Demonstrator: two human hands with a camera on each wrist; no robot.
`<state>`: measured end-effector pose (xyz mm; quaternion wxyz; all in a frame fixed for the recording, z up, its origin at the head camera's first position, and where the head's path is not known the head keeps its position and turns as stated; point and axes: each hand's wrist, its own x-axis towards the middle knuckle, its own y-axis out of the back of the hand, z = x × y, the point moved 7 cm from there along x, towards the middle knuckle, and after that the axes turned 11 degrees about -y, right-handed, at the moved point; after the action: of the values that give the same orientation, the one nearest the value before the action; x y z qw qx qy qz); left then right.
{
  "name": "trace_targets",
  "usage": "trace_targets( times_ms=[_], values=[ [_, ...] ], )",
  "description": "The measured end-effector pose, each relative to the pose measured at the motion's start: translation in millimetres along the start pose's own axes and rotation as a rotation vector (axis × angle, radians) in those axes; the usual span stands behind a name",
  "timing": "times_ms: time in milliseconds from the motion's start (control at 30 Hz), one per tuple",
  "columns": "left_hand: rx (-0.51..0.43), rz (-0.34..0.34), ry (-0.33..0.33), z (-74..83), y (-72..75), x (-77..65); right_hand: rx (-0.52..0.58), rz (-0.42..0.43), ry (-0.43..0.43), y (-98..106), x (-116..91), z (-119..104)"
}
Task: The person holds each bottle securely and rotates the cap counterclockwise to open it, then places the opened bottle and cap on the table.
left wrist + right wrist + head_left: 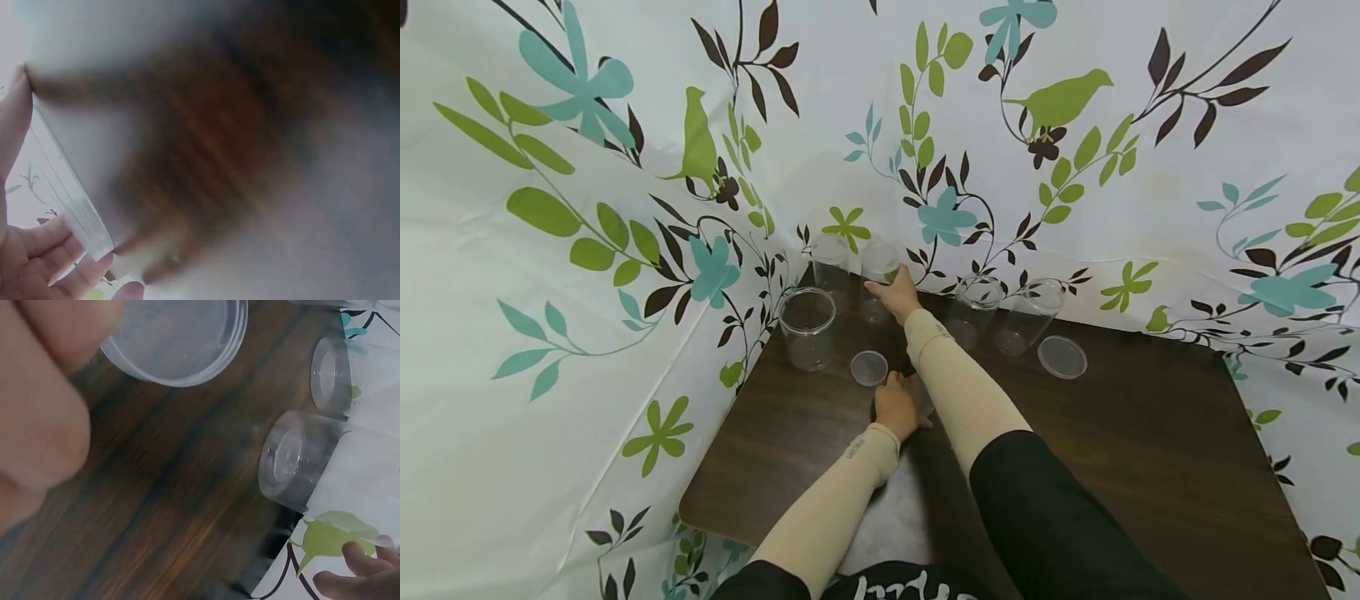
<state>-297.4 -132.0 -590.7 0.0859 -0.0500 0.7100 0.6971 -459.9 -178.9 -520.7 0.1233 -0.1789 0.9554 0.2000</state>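
Observation:
My left hand point(898, 407) is low over the dark table and grips a clear lid point(72, 187) by its edge, thumb on one side and fingers on the other. Much of the left wrist view is blurred. My right hand point(895, 293) reaches farther back and holds a clear plastic jar point(350, 469) that stands upright near the wall. Its thumb crosses the jar's front, and its fingers point(344, 582) lie loosely bent along the side. Another clear lid point(869, 368) lies flat just beyond my left hand.
A wide clear jar point(810, 342) and a slimmer jar point(832, 262) stand left of my right hand. Two more jars, one point(973, 308) and another point(1028, 321), stand to the right, beside a round lid point(1062, 357). Patterned sheets border the table point(1150, 450) at back and left.

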Motion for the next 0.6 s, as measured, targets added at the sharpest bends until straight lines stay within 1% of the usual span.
trace_targets(
  times_ms=[100, 133, 300, 433, 533, 600],
  values=[
    [-0.029, 0.017, -0.008, -0.4, -0.2, -0.8, -0.040, 0.012, 0.014, 4.9, 0.3, -1.3],
    [-0.036, 0.018, -0.015, 0.8, -0.2, -0.7, -0.055, 0.019, 0.025, 9.3, -2.2, -2.4],
    [-0.090, 0.064, -0.037, 2.5, -2.9, 3.0, -0.066, 0.022, 0.127, 29.0, -15.3, -16.8],
    [-0.124, 0.070, -0.030, 1.0, -7.1, 3.5, -0.052, -0.005, 0.182, 45.1, -34.6, -28.7],
    [-0.120, 0.068, -0.035, 1.2, -8.5, 3.2, -0.066, -0.018, 0.195, 59.5, -52.3, -30.4],
    [-0.129, 0.083, -0.046, 2.0, -8.5, 3.4, -0.098, -0.014, 0.206, 70.6, -65.3, -27.6]
  ],
)
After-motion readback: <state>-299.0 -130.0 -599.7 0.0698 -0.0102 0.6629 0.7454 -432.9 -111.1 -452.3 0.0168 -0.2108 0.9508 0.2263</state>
